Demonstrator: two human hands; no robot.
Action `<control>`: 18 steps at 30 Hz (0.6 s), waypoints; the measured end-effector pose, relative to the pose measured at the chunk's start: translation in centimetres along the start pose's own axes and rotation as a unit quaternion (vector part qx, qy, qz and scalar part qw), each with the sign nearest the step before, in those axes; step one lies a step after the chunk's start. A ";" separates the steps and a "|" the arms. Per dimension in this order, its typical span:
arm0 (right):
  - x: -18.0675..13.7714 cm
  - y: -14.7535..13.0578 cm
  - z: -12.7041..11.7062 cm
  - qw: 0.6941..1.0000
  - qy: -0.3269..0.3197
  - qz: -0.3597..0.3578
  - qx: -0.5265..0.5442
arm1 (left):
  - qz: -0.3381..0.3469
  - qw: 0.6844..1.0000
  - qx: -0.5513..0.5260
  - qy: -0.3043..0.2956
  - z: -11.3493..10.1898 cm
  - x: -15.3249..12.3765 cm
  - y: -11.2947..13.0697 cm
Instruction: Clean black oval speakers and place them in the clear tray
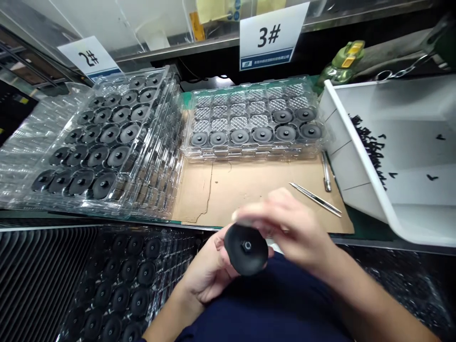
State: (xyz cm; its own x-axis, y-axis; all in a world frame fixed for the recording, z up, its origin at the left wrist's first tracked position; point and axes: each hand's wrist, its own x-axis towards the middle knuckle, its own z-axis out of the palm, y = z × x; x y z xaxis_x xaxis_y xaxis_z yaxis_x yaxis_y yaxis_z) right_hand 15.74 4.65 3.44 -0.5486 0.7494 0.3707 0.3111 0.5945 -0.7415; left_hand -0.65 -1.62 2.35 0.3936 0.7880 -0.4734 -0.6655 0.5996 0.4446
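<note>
Black moulded disc [245,251] over the person's lap [270,304], cupped by the curled fingers [210,270] of the left hand [208,270]; the right hand [285,228], fingers bunched, blurs above it. We cannot tell whether those fingertips pinch it. Beyond lie a clear blister tray [256,152] of like discs [239,137] and a white bin [356,156] holding small black pieces [368,147].

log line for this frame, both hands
left hand: holds round black hubbed disc | right hand: blurred at disc's upper edge | nearby: clear plastic tray
</note>
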 end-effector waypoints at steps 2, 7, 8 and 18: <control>-1.3 2.0 0.2 0.983 0.016 0.179 0.032 | -0.004 0.999 -0.035 -0.014 0.1 0.0 0.2; -7.0 5.1 3.9 0.898 -0.039 0.396 0.186 | -0.015 0.998 -0.065 0.008 -0.1 -0.2 0.2; -7.9 5.2 4.6 0.892 -0.052 0.404 0.199 | -0.018 0.998 -0.064 0.017 -0.2 -0.1 0.1; -3.8 -1.1 -1.1 0.991 0.114 0.057 -0.038 | -0.054 0.998 -0.041 -0.001 0.0 0.5 -0.5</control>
State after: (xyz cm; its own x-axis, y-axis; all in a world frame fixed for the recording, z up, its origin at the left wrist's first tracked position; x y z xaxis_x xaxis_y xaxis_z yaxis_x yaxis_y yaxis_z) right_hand 18.39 1.45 3.45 -0.3188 0.8542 0.4107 0.4229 0.5160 -0.7450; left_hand -0.15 -1.48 1.85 0.4663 0.7202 -0.5136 -0.6692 0.6669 0.3276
